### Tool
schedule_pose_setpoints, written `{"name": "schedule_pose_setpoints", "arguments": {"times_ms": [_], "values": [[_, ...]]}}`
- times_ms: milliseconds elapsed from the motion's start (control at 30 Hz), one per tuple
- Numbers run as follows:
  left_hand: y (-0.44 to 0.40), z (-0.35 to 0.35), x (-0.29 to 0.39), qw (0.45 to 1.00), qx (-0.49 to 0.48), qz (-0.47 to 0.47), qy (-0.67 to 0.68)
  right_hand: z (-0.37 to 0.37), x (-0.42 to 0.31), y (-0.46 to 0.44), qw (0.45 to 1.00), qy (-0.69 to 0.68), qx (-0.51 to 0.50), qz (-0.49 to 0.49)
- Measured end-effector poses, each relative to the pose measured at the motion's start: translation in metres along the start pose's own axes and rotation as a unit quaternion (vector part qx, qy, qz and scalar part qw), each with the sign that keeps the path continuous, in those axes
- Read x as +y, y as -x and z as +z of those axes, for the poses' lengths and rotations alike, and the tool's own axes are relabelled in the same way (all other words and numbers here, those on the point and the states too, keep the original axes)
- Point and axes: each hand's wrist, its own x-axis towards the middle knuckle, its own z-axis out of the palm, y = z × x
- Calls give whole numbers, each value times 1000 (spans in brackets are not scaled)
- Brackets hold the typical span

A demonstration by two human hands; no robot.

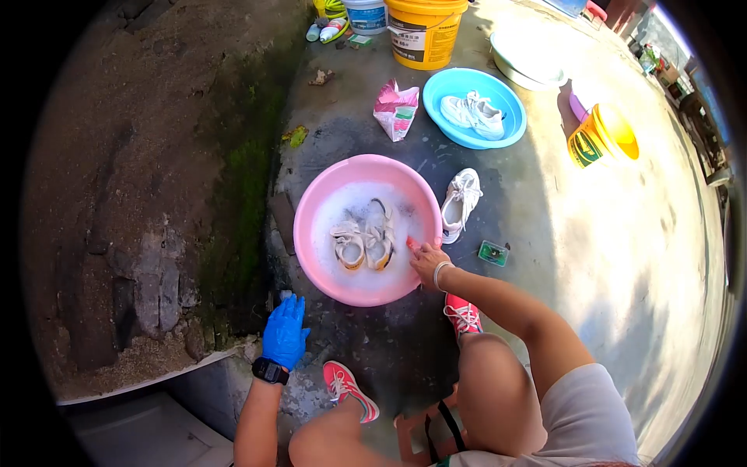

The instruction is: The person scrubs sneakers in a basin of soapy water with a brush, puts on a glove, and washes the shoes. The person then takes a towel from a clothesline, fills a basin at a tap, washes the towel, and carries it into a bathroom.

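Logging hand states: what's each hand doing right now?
Left hand: blue-gloved, open, nothing visibly held.
Right hand: at the pink basin, touching a red object; grip cannot be told.

shoes in basin | lone shoe right of it | bucket behind

We see two soaked, off-white shoes side by side, openings up, yellowish-brown at their near ends, amid white suds in the round pink basin; inside its right rim, a red object, perhaps a brush.
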Motion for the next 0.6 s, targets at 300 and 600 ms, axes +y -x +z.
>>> {"name": "schedule_pose_setpoints", "arguments": {"times_ms": [300,600], "values": [[159,-48,-44,986,55,-137,-73,-57,38,113,975,-124,141,121],[365,84,-42,923,-202,-326,25,142,95,451,824,-208,-121,513]]}}
